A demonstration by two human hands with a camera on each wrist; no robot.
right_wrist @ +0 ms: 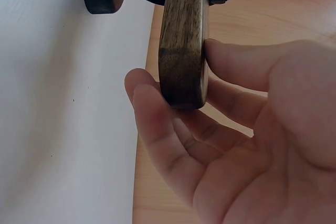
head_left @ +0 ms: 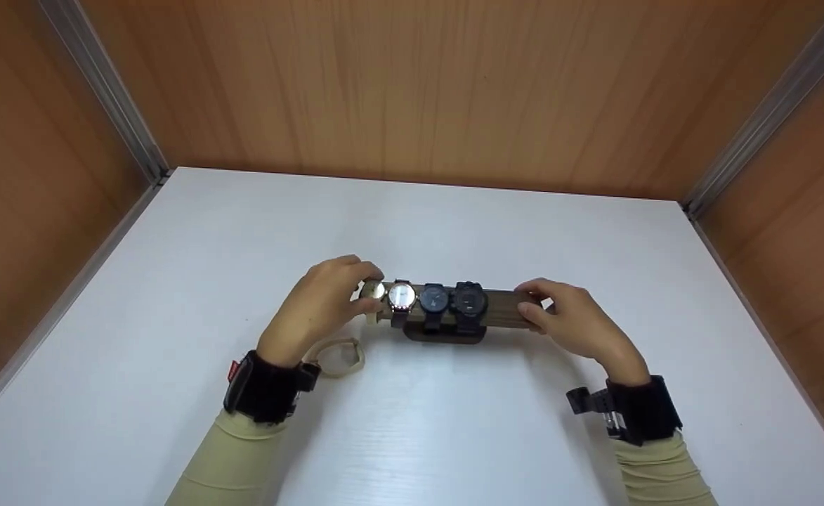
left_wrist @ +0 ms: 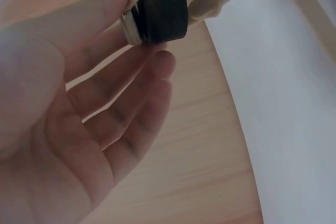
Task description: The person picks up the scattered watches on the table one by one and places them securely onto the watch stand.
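1. Wooden and dark, the watch bar (head_left: 503,309) sits across a rounded stand base (head_left: 445,336) on the white table (head_left: 454,436); our hands meet it at either end.
2. Our right hand (head_left: 577,323) grips the bar's right end: the right wrist view shows the thumb on one face and the fingers (right_wrist: 157,124) curled under the rounded tip.
3. Our left hand (head_left: 317,306) pinches the cream-strapped watch (head_left: 373,292) at the bar's left end; in the left wrist view, thumb and fingertips close on its case and strap (left_wrist: 157,9).
4. Three more watches ride the bar between our hands: a brown-strapped one (head_left: 402,296) just beside the cream one, then two black ones (head_left: 434,301) (head_left: 468,302).
5. A loose cream strap loop (head_left: 341,355) lies on the table near our left wrist.
6. Wood-grain walls (head_left: 419,84) close in the table.
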